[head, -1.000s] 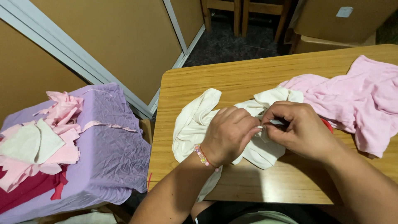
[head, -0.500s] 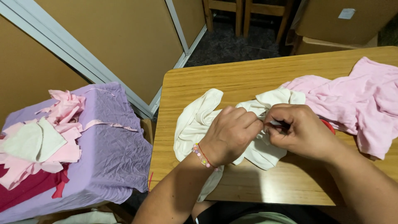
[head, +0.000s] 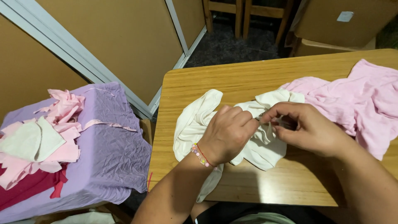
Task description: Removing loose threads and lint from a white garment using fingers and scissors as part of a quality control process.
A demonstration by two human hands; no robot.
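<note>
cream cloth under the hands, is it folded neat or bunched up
Bunched up. The cream cotton cloth lies crumpled in loose folds on the wooden table, gathered where the left hand and right hand pinch it.

The soft, matt cream cloth garment (head: 195,124) lies crumpled on the smooth, faintly glossy light wood-grain counter (head: 232,79). Beside it, the pale pink knit cloth (head: 356,103) looks matt and wrinkled. The creased lilac fabric cover (head: 107,153) bears matt pink cloth scraps (head: 62,110).

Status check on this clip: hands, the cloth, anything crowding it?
Left hand and right hand both pinching the cream cloth on the wooden table. Pink garment touching its right side.
</note>
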